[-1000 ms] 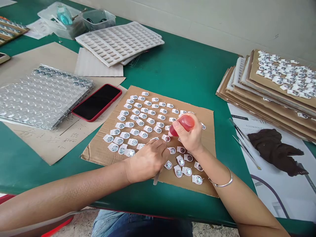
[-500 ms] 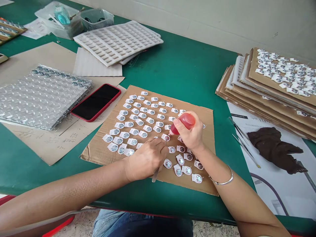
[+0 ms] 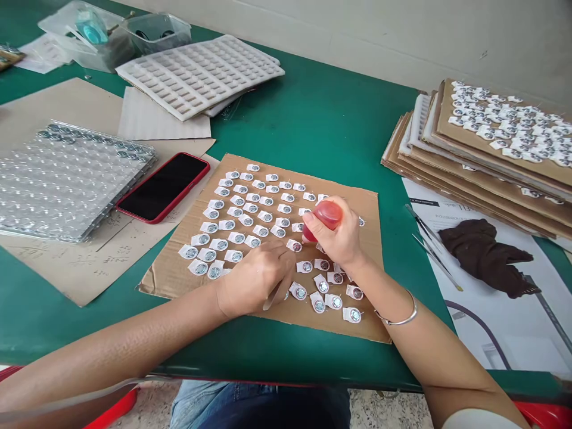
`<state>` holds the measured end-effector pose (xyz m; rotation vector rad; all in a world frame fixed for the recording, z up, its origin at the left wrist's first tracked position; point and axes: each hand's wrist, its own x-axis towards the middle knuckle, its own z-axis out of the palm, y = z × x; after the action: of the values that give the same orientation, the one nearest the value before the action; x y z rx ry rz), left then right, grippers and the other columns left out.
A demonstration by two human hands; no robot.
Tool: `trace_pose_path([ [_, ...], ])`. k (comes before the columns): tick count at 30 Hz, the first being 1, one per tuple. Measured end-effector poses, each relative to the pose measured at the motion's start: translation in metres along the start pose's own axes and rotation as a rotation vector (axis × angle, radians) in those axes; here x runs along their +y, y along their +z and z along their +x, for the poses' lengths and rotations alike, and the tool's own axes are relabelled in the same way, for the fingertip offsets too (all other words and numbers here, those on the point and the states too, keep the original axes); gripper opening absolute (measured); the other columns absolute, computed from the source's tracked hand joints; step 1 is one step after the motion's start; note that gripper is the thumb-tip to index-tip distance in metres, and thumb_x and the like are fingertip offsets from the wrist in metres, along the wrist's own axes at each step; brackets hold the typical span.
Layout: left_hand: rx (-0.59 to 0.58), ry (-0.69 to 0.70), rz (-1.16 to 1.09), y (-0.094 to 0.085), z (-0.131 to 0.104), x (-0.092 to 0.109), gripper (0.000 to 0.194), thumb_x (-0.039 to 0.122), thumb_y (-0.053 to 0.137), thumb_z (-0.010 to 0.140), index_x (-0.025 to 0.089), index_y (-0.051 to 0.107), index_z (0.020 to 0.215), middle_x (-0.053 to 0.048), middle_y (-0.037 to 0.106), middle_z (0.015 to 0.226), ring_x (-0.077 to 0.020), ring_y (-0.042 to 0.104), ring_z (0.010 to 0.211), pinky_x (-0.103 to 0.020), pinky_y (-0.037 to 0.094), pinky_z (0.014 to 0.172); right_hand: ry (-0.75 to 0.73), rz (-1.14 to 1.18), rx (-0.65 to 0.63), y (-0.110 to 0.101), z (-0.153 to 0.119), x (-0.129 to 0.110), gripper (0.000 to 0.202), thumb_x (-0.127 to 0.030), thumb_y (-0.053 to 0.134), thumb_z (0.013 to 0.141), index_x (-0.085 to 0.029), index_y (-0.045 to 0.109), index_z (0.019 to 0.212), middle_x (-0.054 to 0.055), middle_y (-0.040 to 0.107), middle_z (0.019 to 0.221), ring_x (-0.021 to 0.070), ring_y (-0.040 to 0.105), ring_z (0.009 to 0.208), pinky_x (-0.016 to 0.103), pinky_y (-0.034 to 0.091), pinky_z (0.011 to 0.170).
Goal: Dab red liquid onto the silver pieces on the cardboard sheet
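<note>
A brown cardboard sheet [image 3: 179, 277] lies before me, bearing several small white tabs with round silver discs. My right hand [image 3: 343, 241] is wrapped around a soft red squeeze bottle [image 3: 328, 213], its narrow nozzle pointing down. Close beside that nozzle lies one disc piece [image 3: 294, 245], its face tinted reddish. My left hand [image 3: 258, 277] is closed over the cardboard, just nearer to me than this piece. From under its fingers sticks the metal end of tweezers [image 3: 270, 300]; I cannot see their tips. Both hands hide some of the pieces.
A red-cased phone [image 3: 163, 187] and a clear blister tray [image 3: 71, 185] lie left. White foam trays [image 3: 201, 74] and plastic bins [image 3: 156, 33] stand behind. At right are stacked cardboard sheets [image 3: 482, 161], more tweezers [image 3: 433, 247] and a dark cloth [image 3: 485, 253].
The whole view has shifted slightly. My left hand has drawn back a little from the reddish disc piece, and the tweezers' tip no longer shows over it. The bottle stays close by.
</note>
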<state>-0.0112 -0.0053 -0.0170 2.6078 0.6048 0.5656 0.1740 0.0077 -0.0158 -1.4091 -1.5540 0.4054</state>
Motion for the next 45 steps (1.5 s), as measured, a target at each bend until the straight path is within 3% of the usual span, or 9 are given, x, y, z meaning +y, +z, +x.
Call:
trace_pose_path([
  [9, 0.024, -0.099, -0.148, -0.01, 0.004, -0.001, 0.018, 0.008, 0.042, 0.081, 0.014, 0.052, 0.069, -0.003, 0.055, 0.064, -0.014, 0.047, 0.059, -0.028, 0.038, 0.056, -0.099, -0.041, -0.048, 0.001, -0.001, -0.004, 0.03, -0.048, 0.068, 0.071, -0.024, 0.052, 0.077, -0.003, 0.06, 0.068, 0.0127, 0.055, 0.06, 0.029, 0.047, 0.058],
  [16, -0.05, -0.406, -0.314, -0.023, 0.023, -0.01, 0.015, 0.01, 0.05, 0.072, 0.014, 0.058, 0.06, 0.002, 0.055, 0.054, -0.0086, 0.047, 0.051, -0.021, 0.036, 0.05, -0.043, -0.126, -0.19, -0.008, 0.01, -0.016, 0.035, -0.053, 0.069, 0.068, -0.023, 0.053, 0.076, -0.004, 0.059, 0.065, 0.0124, 0.054, 0.058, 0.028, 0.046, 0.054],
  [18, -0.079, -0.454, -0.365, -0.025, 0.028, -0.016, 0.014, 0.012, 0.052, 0.071, 0.014, 0.059, 0.059, 0.001, 0.055, 0.053, -0.0087, 0.047, 0.05, -0.021, 0.035, 0.047, -0.022, -0.131, -0.147, -0.019, 0.007, -0.02, 0.034, -0.052, 0.07, 0.068, -0.023, 0.055, 0.078, -0.003, 0.061, 0.07, 0.0131, 0.057, 0.061, 0.028, 0.048, 0.057],
  [21, -0.112, -0.518, -0.472, -0.024, 0.032, -0.027, 0.009, 0.016, 0.056, 0.068, 0.015, 0.062, 0.062, 0.0, 0.056, 0.053, -0.0087, 0.046, 0.045, -0.021, 0.033, 0.04, 0.033, -0.03, 0.054, -0.034, -0.007, -0.02, 0.031, -0.047, 0.067, 0.072, -0.024, 0.055, 0.091, -0.001, 0.064, 0.08, 0.0153, 0.064, 0.071, 0.03, 0.053, 0.064],
  [24, -0.144, -0.557, -0.579, -0.021, 0.031, -0.038, 0.009, 0.021, 0.058, 0.068, 0.016, 0.064, 0.063, 0.0, 0.055, 0.052, -0.0079, 0.043, 0.039, -0.021, 0.031, 0.036, 0.1, 0.112, 0.154, -0.04, -0.027, -0.015, 0.046, -0.041, 0.067, 0.074, -0.025, 0.047, 0.112, 0.001, 0.067, 0.082, 0.0178, 0.067, 0.072, 0.035, 0.056, 0.066],
  [26, -0.121, -0.55, -0.604, -0.019, 0.028, -0.043, 0.01, 0.022, 0.059, 0.068, 0.016, 0.065, 0.063, -0.001, 0.056, 0.053, -0.0082, 0.046, 0.041, -0.02, 0.033, 0.037, 0.141, 0.148, 0.172, -0.039, -0.038, -0.012, 0.049, -0.039, 0.068, 0.073, -0.024, 0.049, 0.115, 0.002, 0.068, 0.082, 0.0189, 0.067, 0.074, 0.037, 0.057, 0.068],
  [32, -0.092, -0.599, -0.649, -0.016, 0.023, -0.045, 0.009, 0.023, 0.062, 0.068, 0.015, 0.065, 0.064, -0.002, 0.062, 0.06, -0.0097, 0.052, 0.05, -0.021, 0.038, 0.042, 0.097, 0.076, 0.186, -0.031, -0.049, -0.013, 0.024, -0.037, 0.071, 0.069, -0.021, 0.063, 0.085, 0.002, 0.069, 0.084, 0.0186, 0.067, 0.076, 0.034, 0.057, 0.064],
  [45, -0.083, -0.622, -0.694, -0.019, 0.022, -0.042, 0.01, 0.023, 0.064, 0.069, 0.014, 0.066, 0.066, -0.003, 0.062, 0.06, -0.0101, 0.054, 0.051, -0.021, 0.039, 0.044, 0.071, -0.028, 0.141, -0.026, -0.054, -0.011, 0.018, -0.033, 0.071, 0.071, -0.021, 0.064, 0.082, 0.002, 0.069, 0.08, 0.0176, 0.066, 0.075, 0.032, 0.056, 0.065],
])
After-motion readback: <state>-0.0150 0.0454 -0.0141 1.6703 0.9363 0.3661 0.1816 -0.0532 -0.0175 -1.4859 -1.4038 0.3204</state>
